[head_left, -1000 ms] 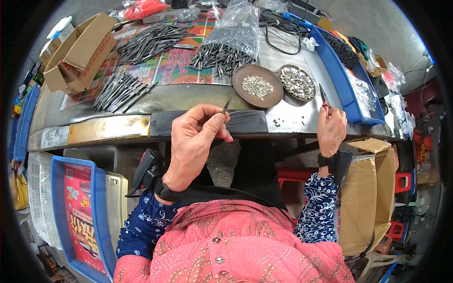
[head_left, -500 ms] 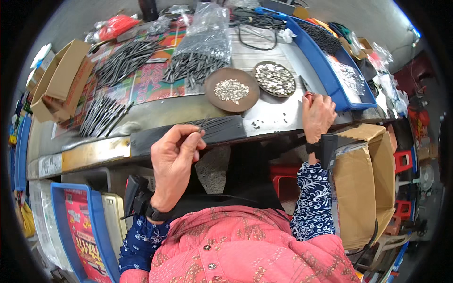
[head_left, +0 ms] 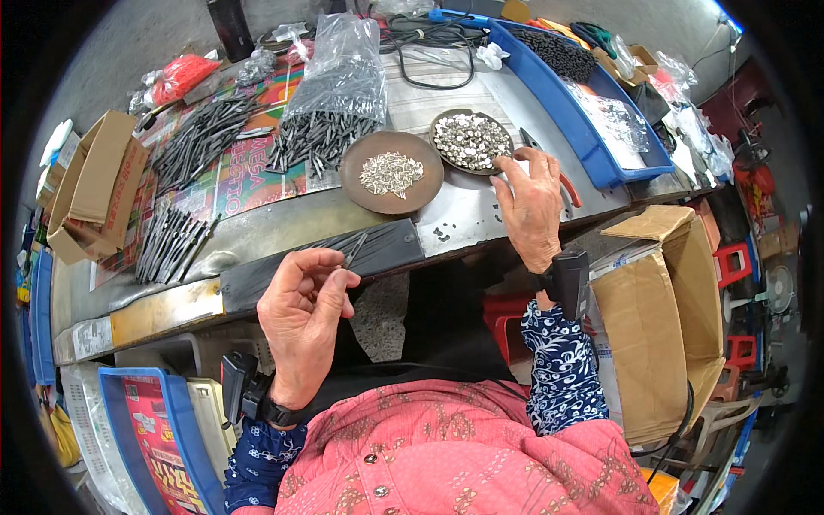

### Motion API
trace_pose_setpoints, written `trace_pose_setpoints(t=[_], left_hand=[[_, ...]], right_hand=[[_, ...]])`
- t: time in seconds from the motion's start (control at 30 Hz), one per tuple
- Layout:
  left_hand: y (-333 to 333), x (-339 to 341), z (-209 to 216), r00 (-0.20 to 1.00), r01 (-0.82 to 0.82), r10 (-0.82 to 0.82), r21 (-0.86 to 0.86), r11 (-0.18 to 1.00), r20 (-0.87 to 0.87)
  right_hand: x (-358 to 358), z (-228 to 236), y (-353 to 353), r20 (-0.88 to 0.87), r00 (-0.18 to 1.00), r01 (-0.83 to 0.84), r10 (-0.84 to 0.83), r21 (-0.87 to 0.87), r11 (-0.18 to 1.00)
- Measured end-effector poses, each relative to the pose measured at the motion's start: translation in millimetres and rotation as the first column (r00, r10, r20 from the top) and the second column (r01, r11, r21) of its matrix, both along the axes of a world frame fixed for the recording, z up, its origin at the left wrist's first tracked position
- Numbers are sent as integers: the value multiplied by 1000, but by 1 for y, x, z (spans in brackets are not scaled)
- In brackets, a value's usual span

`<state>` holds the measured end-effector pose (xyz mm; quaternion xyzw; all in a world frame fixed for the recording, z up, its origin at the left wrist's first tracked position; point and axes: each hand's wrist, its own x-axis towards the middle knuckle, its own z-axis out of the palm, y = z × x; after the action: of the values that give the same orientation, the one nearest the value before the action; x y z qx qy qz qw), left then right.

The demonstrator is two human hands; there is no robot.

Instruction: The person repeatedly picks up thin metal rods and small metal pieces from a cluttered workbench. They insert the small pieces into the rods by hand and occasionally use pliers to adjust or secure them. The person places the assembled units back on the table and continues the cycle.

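Observation:
My left hand (head_left: 302,319) is closed in front of the bench edge, with a thin dark rod (head_left: 355,249) pinched in its fingertips. My right hand (head_left: 530,211) reaches to the near right rim of a round dish (head_left: 436,153) heaped with small silvery disc-like pieces (head_left: 470,139). Its thumb and forefinger are apart, and I see nothing held between them. Beside this hand lie red-handled pliers (head_left: 570,190), partly hidden by it. Left of that dish, a brown plate (head_left: 359,190) bears a pile of small silvery pins (head_left: 391,174).
Dark slender parts (head_left: 176,247) lie in bundles at the left, and more spill from a clear bag (head_left: 348,73). A long blue tray (head_left: 614,172) stands at the right. Cardboard boxes (head_left: 644,322) flank the bench. Tiny dark bits (head_left: 442,232) lie near its edge.
My right hand has let go of the pliers and moved left to the dish of silvery pieces. My left hand has shifted slightly left and down, still pinching the rod.

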<state>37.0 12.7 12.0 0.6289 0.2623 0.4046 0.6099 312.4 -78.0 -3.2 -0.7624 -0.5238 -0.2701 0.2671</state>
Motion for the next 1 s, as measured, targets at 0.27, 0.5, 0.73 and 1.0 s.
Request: trace_pose_setpoints(t=[0.27, 0.5, 0.73, 1.0], left_hand=[[-3, 1, 6, 998, 23, -22, 18, 1000, -55], [-2, -5, 1, 998, 56, -56, -16, 998, 20], [-2, -9, -2, 989, 110, -92, -163, 980, 114], [-5, -10, -1, 986, 113, -66, -316, 942, 154]], right_hand=[[2, 1, 5, 78, 996, -31, 32, -13, 999], [5, 8, 9, 84, 993, -76, 83, -83, 994], [11, 12, 11, -29, 990, -138, 135, -119, 983], [0, 21, 9, -142, 970, -214, 199, -107, 971]])
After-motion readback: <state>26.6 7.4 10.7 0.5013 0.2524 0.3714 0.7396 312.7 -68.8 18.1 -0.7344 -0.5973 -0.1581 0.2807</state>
